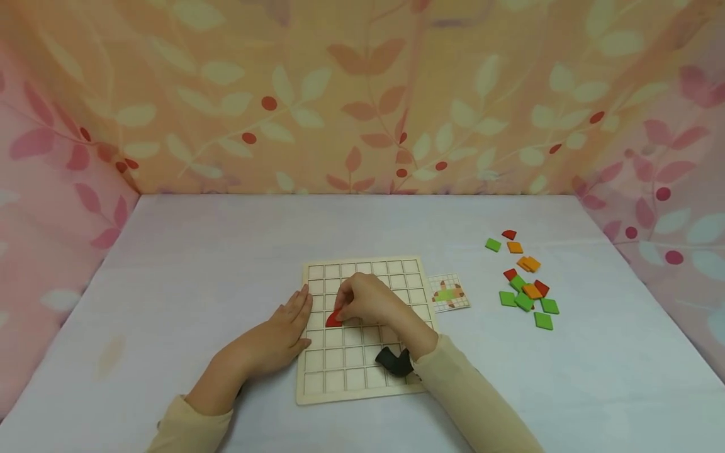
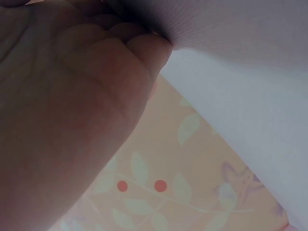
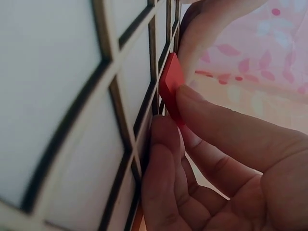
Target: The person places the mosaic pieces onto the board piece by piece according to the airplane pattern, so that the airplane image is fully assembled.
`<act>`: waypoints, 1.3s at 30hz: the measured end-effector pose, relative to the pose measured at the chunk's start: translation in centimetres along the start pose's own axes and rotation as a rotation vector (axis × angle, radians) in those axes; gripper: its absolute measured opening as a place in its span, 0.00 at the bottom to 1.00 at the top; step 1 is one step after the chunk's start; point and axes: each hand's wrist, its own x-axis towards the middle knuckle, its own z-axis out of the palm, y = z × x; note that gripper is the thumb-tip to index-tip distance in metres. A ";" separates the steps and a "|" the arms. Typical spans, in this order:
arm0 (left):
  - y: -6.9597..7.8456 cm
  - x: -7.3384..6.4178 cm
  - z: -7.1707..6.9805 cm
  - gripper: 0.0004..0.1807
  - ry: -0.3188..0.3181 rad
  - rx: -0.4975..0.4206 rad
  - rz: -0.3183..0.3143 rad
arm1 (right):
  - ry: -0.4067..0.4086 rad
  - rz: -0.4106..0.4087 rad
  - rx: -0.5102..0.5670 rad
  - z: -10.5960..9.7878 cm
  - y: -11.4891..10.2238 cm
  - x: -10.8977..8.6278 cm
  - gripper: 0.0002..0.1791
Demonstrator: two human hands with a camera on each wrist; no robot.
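A wooden grid board [image 1: 334,380] lies on the white table, its square cells divided by raised strips. My right hand [image 1: 368,301] is over the board and pinches a red quarter-circle tile [image 1: 333,319] between thumb and fingers, at a cell in the left part of the grid. In the right wrist view the red tile [image 3: 172,82] stands tilted against the strips, the thumb on its face. My left hand [image 1: 279,330] rests flat beside the board, its fingers straight and touching the left edge. Only its palm side [image 2: 72,106] shows in the left wrist view.
A small pattern card [image 1: 450,292] sits partly under the board's right edge. Farther right, several green tiles [image 1: 544,321], orange tiles [image 1: 514,247] and red tiles [image 1: 509,234] lie scattered, some overlapping. A black wrist camera piece [image 1: 393,362] hangs below my right wrist. Patterned cloth [image 1: 362,94] walls the table.
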 end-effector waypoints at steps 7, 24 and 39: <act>0.1 0.2 -0.1 0.38 -0.006 0.013 -0.004 | -0.026 0.005 0.021 -0.5 0.3 -0.2 0.05; 0.6 -0.1 -0.4 0.37 -0.009 -0.003 -0.019 | -0.062 -0.055 0.113 -1.6 1.0 -0.2 0.04; 0.3 0.0 -0.2 0.37 -0.001 0.013 -0.008 | 0.136 0.108 0.281 -7.9 7.5 -5.9 0.10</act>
